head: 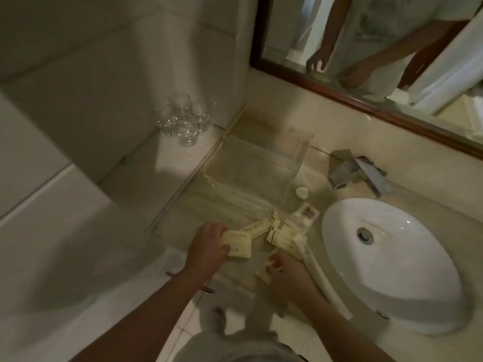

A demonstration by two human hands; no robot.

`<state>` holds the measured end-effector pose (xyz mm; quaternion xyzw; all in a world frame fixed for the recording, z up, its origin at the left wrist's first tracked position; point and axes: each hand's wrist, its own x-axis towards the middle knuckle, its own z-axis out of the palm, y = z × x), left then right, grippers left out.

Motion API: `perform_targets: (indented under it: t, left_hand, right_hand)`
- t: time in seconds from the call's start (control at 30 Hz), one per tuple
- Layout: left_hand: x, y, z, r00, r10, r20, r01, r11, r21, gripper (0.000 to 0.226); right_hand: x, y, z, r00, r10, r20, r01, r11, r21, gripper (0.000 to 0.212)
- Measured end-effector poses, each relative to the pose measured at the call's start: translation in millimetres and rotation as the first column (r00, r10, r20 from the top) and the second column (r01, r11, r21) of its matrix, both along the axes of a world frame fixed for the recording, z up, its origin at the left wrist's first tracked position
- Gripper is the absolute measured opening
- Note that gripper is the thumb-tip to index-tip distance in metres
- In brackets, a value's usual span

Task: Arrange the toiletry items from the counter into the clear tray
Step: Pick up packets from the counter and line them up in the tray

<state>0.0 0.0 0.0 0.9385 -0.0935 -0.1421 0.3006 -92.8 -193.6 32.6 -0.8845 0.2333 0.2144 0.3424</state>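
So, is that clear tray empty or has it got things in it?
Empty, it seems: nothing shows inside the clear tray; the cream packets lie outside it on the counter.

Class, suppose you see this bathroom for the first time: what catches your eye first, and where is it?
The white basin stands out at the right of the counter, with the clear tray to its left. At the counter's front edge the left hand grips a flat packet and the right hand touches a heap of pale packets.
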Motion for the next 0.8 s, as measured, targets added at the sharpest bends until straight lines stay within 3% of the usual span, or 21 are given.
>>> perform_targets:
  t: [0.1, 0.17, 0.3, 0.53, 0.63, 0.8]
  left_hand:
    - [14.4, -11.5, 1.0, 0.992, -0.113, 0.049, 0.101, 0.973, 0.207, 0.060]
    - [19.9, -17.2, 2.4, 0.990, -0.139, 0.019, 0.128, 0.951, 0.280, 0.060]
    - [22.7, -19.9, 5.8, 0.989, -0.137, -0.064, 0.150, 0.922, 0.356, 0.049]
    - [17.0, -10.2, 21.6, 0.977, 0.088, -0.195, -0.075, 0.994, 0.074, 0.029]
    - [17.7, -11.3, 38.5, 0.945, 0.239, -0.223, -0.254, 0.967, -0.037, 0.008]
    - [28.1, -15.3, 67.1, 0.865, 0.361, -0.347, -0.440, 0.879, -0.182, 0.020]
  right_hand:
    - [7.5, -13.6, 2.2, 0.990, -0.095, 0.104, 0.101, 0.994, -0.053, 0.025]
    - [16.3, -28.2, 4.5, 0.981, -0.088, 0.173, 0.109, 0.987, -0.118, 0.029]
    - [40.7, -49.7, 7.7, 0.972, 0.138, 0.188, -0.085, 0.960, -0.266, 0.046]
    - [68.2, -64.3, 0.8, 0.933, 0.351, 0.073, -0.302, 0.880, -0.367, 0.052]
    - [75.9, -70.4, -4.7, 0.902, 0.426, 0.070, -0.373, 0.851, -0.371, 0.041]
    - [91.0, -75.6, 0.0, 0.872, 0.475, 0.116, -0.425, 0.854, -0.301, 0.026]
